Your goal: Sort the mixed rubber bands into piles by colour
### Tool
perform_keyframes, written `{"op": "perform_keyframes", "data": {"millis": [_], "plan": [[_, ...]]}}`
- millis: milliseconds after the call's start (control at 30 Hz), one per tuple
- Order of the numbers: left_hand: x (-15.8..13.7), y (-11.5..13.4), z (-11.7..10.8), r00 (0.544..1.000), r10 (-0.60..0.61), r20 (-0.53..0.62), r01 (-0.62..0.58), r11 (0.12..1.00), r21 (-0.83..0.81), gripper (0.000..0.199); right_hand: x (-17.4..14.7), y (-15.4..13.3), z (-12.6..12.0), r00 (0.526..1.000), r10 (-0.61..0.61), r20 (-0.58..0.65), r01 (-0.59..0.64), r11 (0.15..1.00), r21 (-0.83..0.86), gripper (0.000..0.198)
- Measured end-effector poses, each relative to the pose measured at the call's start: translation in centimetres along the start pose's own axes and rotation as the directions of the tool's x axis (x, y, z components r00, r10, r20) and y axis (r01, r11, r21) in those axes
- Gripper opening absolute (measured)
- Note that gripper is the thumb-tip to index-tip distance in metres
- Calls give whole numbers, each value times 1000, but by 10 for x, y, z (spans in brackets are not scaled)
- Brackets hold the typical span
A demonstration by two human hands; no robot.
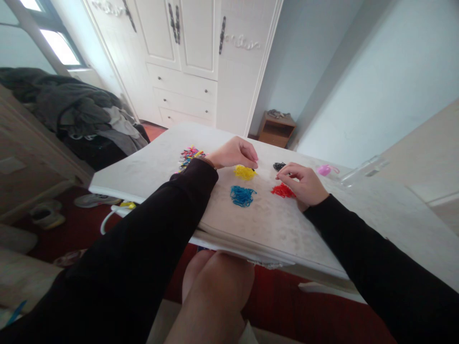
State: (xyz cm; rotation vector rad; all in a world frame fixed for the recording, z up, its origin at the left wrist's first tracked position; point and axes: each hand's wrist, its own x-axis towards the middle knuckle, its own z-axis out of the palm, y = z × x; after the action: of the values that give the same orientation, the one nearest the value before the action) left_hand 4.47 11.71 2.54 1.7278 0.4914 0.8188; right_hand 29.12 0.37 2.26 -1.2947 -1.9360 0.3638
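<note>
My left hand (234,152) is held over the yellow pile (244,172) of small, thin rubber bands, fingers curled down in a pinch. A tiny dark bit shows just below its fingertips; whether they hold it I cannot tell. My right hand (304,182) hovers by the red pile (282,190), partly covering it, with thumb and fingertips pressed together on something too small to make out. Just beyond that hand lies the black pile (278,166). The blue pile (243,196) sits nearer to me. Beside my left wrist is a mixed-colour pile (189,155), partly hidden by my forearm.
All the piles lie on a white table (258,229). Toward its right side are a pink object (325,169) and a clear plastic container (364,171). Behind the table stand a white wardrobe (186,71) and a small wooden cabinet (276,130). Clothes (79,107) are heaped at left.
</note>
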Motion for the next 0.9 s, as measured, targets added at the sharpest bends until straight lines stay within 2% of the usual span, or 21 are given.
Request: {"op": "perform_keyframes", "data": {"millis": [367, 667, 800, 900], "plan": [[3, -5, -2, 998, 68, -4, -68, 997, 20, 26, 0, 2, -1, 1000, -6, 16, 6, 1000, 4, 20], [2, -3, -1, 998, 63, -5, -63, 998, -16, 28, -1, -1, 0, 1000, -6, 21, 6, 1000, 9, 17], [1, -2, 1, 998, 62, -13, -62, 998, -15, 30, -2, -3, -1, 996, -51, 73, 51, 999, 1, 12], [1, -3, 1, 998, 68, -1, -68, 998, -17, 31, -4, -5, 0, 982, -117, 146, 119, 993, -6, 17]]}}
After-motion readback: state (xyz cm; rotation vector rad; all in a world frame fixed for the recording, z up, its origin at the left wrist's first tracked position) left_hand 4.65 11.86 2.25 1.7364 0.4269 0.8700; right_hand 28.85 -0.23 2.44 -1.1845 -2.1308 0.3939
